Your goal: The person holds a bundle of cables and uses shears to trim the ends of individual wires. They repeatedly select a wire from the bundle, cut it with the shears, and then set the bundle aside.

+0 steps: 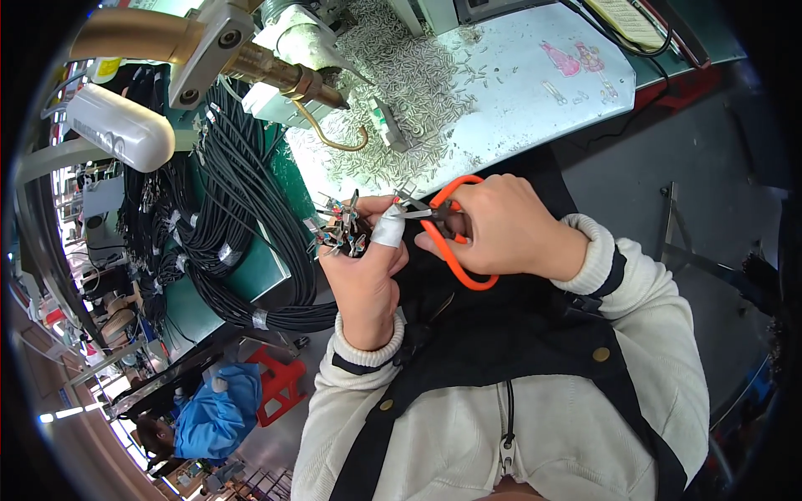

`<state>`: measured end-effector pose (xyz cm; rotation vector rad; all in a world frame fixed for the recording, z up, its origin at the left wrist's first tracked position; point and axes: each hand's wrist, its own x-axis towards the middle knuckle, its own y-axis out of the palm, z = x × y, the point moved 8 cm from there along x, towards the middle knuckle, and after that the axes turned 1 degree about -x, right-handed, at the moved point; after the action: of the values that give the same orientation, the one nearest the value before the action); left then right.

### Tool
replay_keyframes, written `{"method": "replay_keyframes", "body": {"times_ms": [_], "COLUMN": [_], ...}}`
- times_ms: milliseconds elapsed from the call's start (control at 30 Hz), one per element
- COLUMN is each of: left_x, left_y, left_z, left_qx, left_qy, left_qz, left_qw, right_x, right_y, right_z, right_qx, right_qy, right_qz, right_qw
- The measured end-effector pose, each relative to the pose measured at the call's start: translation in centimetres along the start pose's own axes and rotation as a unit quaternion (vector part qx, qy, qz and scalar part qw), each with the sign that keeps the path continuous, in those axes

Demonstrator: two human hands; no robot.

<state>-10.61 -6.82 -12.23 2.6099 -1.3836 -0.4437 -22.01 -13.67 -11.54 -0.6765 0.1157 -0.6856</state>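
My left hand is closed round the end of a bundle of black cables, where several short coloured wires with metal tips fan out. White tape wraps its thumb. In my right hand is a pair of orange-handled scissors, with fingers in and around the loops. The slim blades are parted and point left, at the wire tips beside the taped thumb. Whether a wire lies between them is too small to tell. The bundle runs left from under my left wrist.
A pale work board lies ahead, heaped with small metal sleeves. Above it, at upper left, hangs a machine with a brass-coloured nozzle. More black cables cover the green table. A person in blue sits near a red stool.
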Motion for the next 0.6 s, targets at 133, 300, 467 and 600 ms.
{"method": "replay_keyframes", "body": {"times_ms": [133, 300, 467, 600], "left_x": [0.4, 2.6, 6.4, 7.7], "left_y": [0.0, -0.3, 0.3, 0.3], "left_z": [-0.4, 0.5, 0.9, 1.0], "left_qx": [-0.009, 0.026, -0.062, -0.057], "left_qy": [0.002, -0.083, -0.118, -0.118], "left_qz": [0.022, 0.047, 0.073, 0.071], "left_qw": [1.000, 0.995, 0.988, 0.989], "right_x": [0.1, 0.3, 1.7, 4.4], "right_y": [1.1, 1.5, -0.5, -1.7], "right_z": [-1.0, -2.1, -2.7, -3.5], "right_qx": [0.013, 0.064, 0.290, 0.339], "right_qy": [0.029, 0.031, 0.164, 0.151], "right_qz": [0.012, 0.017, -0.012, -0.090], "right_qw": [0.999, 0.997, 0.943, 0.924]}}
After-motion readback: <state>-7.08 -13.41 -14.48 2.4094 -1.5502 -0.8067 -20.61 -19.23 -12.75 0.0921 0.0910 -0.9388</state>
